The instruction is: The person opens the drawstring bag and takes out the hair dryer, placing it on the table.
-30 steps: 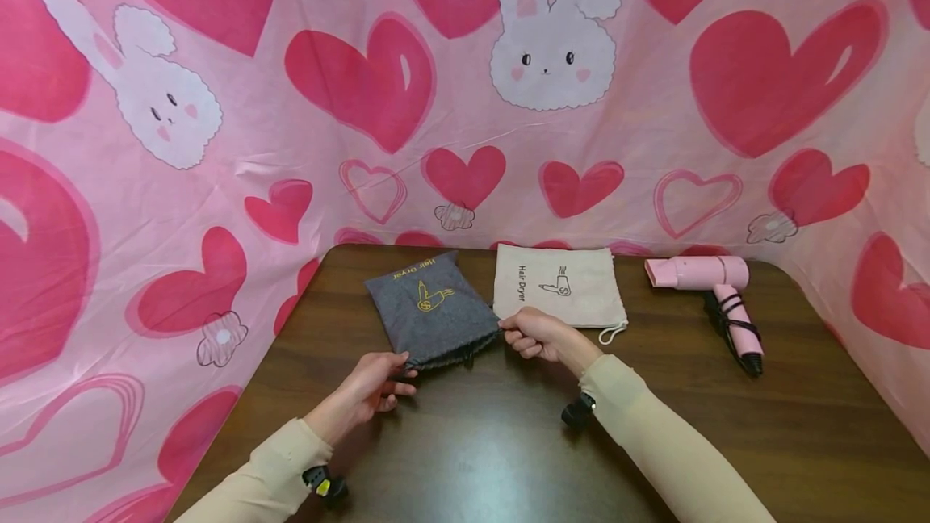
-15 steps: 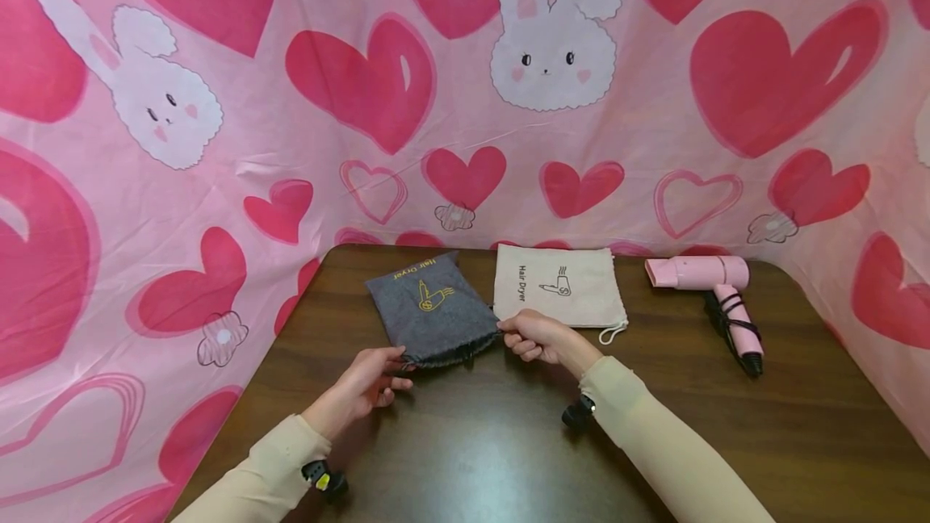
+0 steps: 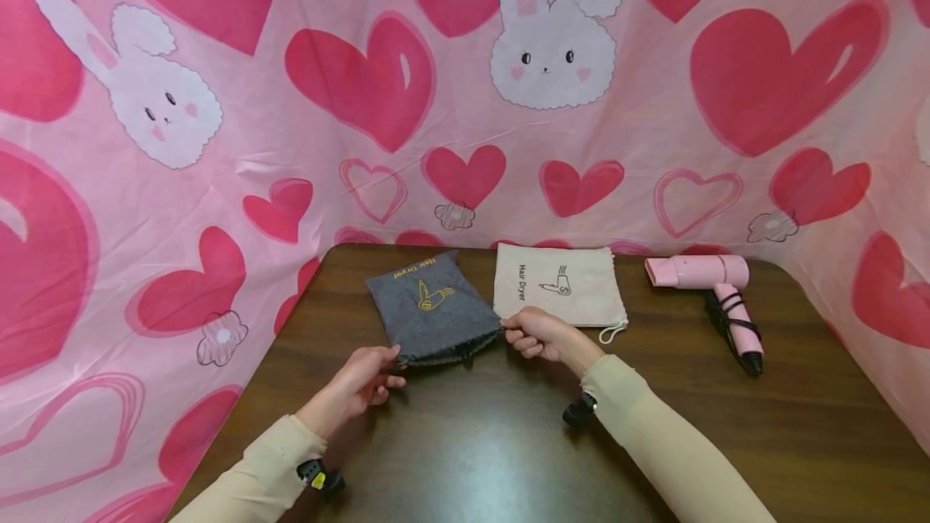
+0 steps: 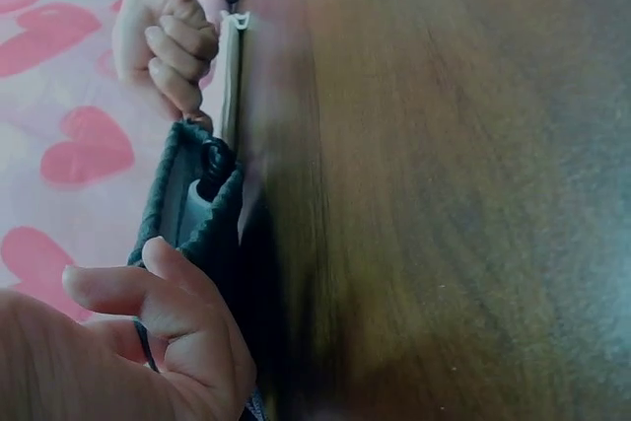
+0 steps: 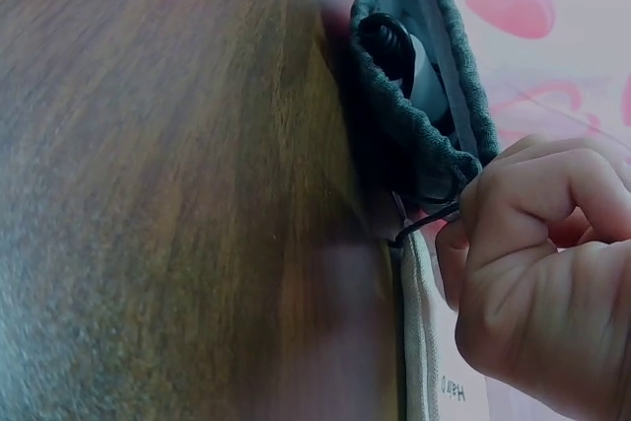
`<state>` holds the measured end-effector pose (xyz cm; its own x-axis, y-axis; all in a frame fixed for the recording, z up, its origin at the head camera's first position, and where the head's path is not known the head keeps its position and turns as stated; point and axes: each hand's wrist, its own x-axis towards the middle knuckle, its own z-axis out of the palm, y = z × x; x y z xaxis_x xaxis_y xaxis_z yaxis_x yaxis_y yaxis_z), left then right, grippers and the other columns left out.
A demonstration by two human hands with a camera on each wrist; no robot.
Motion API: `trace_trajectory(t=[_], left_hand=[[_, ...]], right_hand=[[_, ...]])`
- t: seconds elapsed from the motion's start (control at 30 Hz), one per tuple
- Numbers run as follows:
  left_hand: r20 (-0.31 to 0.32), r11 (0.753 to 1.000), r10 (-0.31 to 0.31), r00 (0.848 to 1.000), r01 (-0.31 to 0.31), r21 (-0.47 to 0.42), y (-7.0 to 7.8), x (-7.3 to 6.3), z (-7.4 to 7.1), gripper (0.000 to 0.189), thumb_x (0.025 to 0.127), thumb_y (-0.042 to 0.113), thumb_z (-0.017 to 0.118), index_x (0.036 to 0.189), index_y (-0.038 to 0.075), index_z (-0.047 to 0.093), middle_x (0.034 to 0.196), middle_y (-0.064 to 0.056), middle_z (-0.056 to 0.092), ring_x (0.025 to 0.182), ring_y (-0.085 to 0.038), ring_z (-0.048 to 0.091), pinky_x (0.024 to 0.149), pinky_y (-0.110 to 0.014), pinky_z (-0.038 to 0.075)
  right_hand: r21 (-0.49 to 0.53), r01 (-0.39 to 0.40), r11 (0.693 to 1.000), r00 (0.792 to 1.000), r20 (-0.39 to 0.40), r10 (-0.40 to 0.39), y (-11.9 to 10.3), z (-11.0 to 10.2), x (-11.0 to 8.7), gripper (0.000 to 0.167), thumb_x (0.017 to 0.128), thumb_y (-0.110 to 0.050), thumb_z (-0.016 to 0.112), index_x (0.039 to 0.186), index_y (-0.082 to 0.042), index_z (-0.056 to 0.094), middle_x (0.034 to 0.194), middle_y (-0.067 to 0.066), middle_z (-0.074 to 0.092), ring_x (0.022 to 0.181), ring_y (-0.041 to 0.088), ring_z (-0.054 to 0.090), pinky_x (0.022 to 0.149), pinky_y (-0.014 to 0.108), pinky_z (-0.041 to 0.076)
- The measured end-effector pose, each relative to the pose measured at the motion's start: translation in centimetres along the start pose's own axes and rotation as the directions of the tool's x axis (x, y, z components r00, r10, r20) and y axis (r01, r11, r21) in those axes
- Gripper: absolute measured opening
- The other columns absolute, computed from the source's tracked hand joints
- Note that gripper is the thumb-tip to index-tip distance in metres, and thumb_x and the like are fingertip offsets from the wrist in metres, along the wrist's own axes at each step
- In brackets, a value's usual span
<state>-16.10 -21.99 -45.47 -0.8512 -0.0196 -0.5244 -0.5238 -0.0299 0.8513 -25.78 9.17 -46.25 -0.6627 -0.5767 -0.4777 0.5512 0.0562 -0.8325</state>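
On the table lies a grey drawstring pouch point(image 3: 436, 321) with yellow "Hair Dryer" lettering and a dryer drawing, its mouth toward me. My left hand point(image 3: 363, 382) pinches the left corner of the mouth between thumb and finger, the other fingers spread loosely. At the opposite corner, my right hand point(image 3: 538, 335) pinches the edge, fingers curled; a thin black cord point(image 5: 424, 222) runs out beside it. Both wrist views look into the parted mouth, where a pale rounded handle point(image 5: 427, 86) and a black coiled cord end point(image 5: 386, 41) show. The rest of that item is hidden by the fabric.
A cream drawstring pouch point(image 3: 567, 289), also marked "Hair Dryer", lies flat behind my right hand. Farther right rests a pink hair dryer point(image 3: 701, 273) with its black cord wrapped round the handle. A pink heart-patterned cloth point(image 3: 450, 119) hangs behind the wooden table point(image 3: 494, 442).
My left hand has shifted slightly left and away from me, pulling its corner of the grey pouch's mouth outward. The right hand has barely moved.
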Motion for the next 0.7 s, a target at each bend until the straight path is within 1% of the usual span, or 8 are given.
trace_trajectory(t=[0.2,0.3,0.5,0.7], left_hand=[[0.0,1.0,-0.001,1.0,0.001,-0.011,-0.21,0.0,-0.04,0.017,0.111,0.021,0.054,0.103,0.006,0.053,0.103,-0.013,0.061,0.067,-0.013,0.065,0.049,-0.015,0.041],[-0.003,1.0,-0.01,1.0,0.01,-0.017,-0.21,0.02,0.02,0.018,0.111,0.022,0.054,0.106,0.005,0.053,0.104,-0.013,0.06,0.068,-0.014,0.064,0.049,-0.016,0.041],[0.005,1.0,-0.012,1.0,0.012,-0.004,-0.08,-0.23,0.22,0.021,0.112,0.024,0.052,0.112,0.003,0.049,0.102,-0.012,0.057,0.068,-0.014,0.063,0.05,-0.017,0.041],[0.019,1.0,-0.003,1.0,0.003,-0.012,0.0,-0.43,0.68,0.021,0.113,0.025,0.051,0.115,0.004,0.047,0.101,-0.012,0.058,0.066,-0.014,0.063,0.05,-0.017,0.041]], right_hand=[[0.111,-0.017,0.994,1.0,0.009,0.016,-0.05,-0.23,0.1,0.022,0.113,-0.011,0.037,0.091,-0.008,0.038,0.062,-0.005,0.031,0.04,0.001,0.029,0.037,0.014,0.023],[0.138,-0.015,0.99,1.0,0.014,0.013,-0.03,-0.37,0.15,0.022,0.113,-0.011,0.036,0.092,-0.008,0.038,0.062,-0.005,0.031,0.04,0.002,0.029,0.037,0.013,0.024],[0.137,-0.006,0.991,1.0,0.018,0.003,-0.07,-0.47,0.2,0.022,0.113,-0.011,0.035,0.092,-0.008,0.037,0.062,-0.006,0.03,0.039,0.001,0.027,0.037,0.014,0.023],[0.074,-0.017,0.997,1.0,0.006,0.016,-0.1,-0.22,0.26,0.023,0.114,-0.013,0.036,0.091,-0.009,0.037,0.062,-0.005,0.03,0.04,0.001,0.028,0.037,0.014,0.022]])
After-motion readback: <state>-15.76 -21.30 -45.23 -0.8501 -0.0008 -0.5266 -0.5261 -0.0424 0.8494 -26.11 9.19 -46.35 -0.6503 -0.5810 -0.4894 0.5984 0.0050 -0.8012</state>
